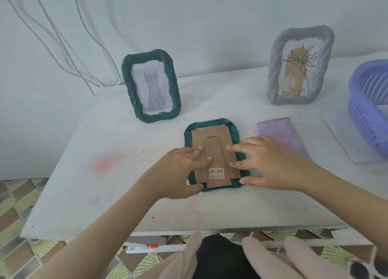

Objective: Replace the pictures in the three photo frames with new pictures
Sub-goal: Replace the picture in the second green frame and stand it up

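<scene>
A dark green frame (216,155) with a twisted, rope-like rim lies face down near the middle of the white table (105,190), its brown cardboard back and barcode sticker up. The left hand (178,173) and right hand (270,165) lie open on it, fingers spread, pressing the backing from either side; their palms cover the frame's lower corners. Toward the far edge stand a green cat frame (151,85) and a grey flower frame (300,65). A purple basket (369,104) is cut off at the right edge.
</scene>
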Demonstrator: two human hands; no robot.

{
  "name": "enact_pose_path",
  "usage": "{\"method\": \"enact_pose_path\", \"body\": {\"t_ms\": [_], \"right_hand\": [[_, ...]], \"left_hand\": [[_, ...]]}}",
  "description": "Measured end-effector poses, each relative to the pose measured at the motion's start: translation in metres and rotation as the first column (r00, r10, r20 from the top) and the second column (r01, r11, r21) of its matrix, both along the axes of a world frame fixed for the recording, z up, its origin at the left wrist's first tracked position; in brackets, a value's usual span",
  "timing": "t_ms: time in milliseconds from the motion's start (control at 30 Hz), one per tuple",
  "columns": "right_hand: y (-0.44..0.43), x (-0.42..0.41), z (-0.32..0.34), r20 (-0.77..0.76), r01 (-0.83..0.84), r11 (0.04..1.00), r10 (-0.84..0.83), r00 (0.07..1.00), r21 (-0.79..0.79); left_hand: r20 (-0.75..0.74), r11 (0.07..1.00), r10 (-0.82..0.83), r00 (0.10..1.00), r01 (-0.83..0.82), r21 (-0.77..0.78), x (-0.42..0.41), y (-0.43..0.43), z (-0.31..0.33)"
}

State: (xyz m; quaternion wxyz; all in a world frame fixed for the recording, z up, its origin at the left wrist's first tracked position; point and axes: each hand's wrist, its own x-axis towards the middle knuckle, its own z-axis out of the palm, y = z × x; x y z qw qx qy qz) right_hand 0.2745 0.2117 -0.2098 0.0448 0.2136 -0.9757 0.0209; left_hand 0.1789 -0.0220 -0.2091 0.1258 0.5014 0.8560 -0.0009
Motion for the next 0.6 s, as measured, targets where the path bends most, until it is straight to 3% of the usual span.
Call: {"method": "enact_pose_path", "body": {"t_ms": [400,600], "right_hand": [[-0.003,-0.004,-0.008,-0.051,-0.168,0.973,0.178,0.983,0.157],[-0.009,0.004,-0.022,-0.180,-0.147,0.989,0.140,0.974,-0.028]], "left_hand": [[-0.028,1.000,-0.024,0.999,0.024,-0.006,0.001,0.001,-0.001],[-0.062,0.998,-0.015,0.998,0.019,0.064,0.002,-0.003,-0.009]]}}
